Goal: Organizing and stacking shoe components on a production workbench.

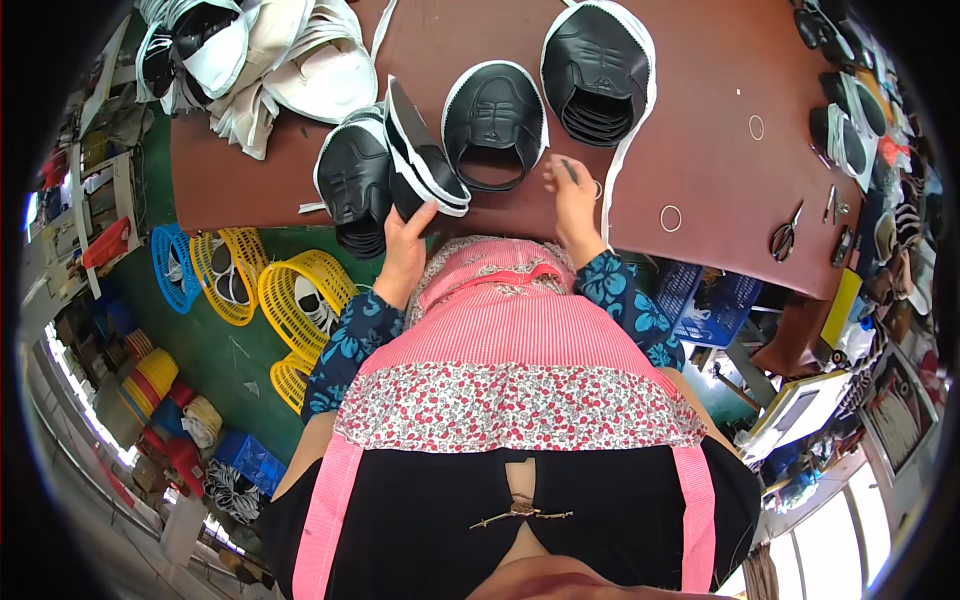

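With my left hand point(404, 243) I grip a pair of black shoe uppers point(415, 140) with white edging by their near end, tilted up off the table. Beside them on the left lies a stack of black shoe uppers point(355, 180). A single black shoe upper point(493, 112) rests flat between my hands, its opening toward me. My right hand point(573, 203) is closed at the table's near edge, right of that upper; a small dark thing shows at its fingers, too little to name. Farther right sits another stack of black uppers point(597, 60) with a white strip trailing from it.
Pale and white shoe pieces point(320, 80) are heaped at the table's point(720, 150) far left. Scissors point(786, 235) and rubber bands point(670, 218) lie at the right. Yellow baskets point(300, 300) stand on the floor at left, a blue crate point(715, 305) under the table's right side.
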The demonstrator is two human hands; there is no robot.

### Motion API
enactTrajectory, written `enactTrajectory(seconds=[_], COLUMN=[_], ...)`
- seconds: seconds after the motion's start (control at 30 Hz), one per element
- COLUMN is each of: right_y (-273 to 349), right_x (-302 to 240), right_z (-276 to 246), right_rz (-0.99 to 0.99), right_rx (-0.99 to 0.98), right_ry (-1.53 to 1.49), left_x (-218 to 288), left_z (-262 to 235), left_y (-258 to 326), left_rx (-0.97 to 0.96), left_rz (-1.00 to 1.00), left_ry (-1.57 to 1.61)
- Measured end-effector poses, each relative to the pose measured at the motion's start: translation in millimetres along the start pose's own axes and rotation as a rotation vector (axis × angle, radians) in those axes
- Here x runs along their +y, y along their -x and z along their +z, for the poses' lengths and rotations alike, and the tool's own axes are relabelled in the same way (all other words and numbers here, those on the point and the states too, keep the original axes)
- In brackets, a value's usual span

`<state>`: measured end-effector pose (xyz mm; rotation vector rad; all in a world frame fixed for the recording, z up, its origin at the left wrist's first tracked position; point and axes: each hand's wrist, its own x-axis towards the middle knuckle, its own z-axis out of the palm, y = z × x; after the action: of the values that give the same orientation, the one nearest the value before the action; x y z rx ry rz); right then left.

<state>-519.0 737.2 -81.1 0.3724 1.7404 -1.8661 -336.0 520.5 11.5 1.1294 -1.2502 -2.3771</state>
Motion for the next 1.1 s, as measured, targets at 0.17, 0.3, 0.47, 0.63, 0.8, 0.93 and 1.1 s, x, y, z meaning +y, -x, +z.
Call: enactTrajectory(seconds=[0.17, 0.3, 0.47, 0.63, 0.8, 0.93, 1.1], right_y=[-19, -20, -28, -27, -18, -9, 4], right_x=[17, 9, 21, 3, -14, -14, -27], right_z=[-35, -39, -57, -50, -46, -57, -86], right_rz=[0.085, 0.127, 0.181, 0.173, 0.216, 0.128, 0.019], right_rx=[-0.09, -0.133, -0.208, -0.21, -0.224, -0.228, -0.134], right_ry=[0.155, 0.19, 0.144, 0.194, 0.221, 0.316, 0.235], left_x=[-11, -60, -7, 32, -1, 15, 10], left_z=[20, 53, 59, -41, -127, -99, -91], left_y=[-11, -48, -7, 122, 89, 45, 28], left_rx=[-0.144, -0.334, -0.261, -0.097, 0.033, 0.172, -0.133], left_rz=[0.245, 0.54, 0.969, 0.892, 0.547, 0.533, 0.032], left_ry=[-0.866, -1.503, -1.375, -1.792, -1.793, -1.586, -1.843])
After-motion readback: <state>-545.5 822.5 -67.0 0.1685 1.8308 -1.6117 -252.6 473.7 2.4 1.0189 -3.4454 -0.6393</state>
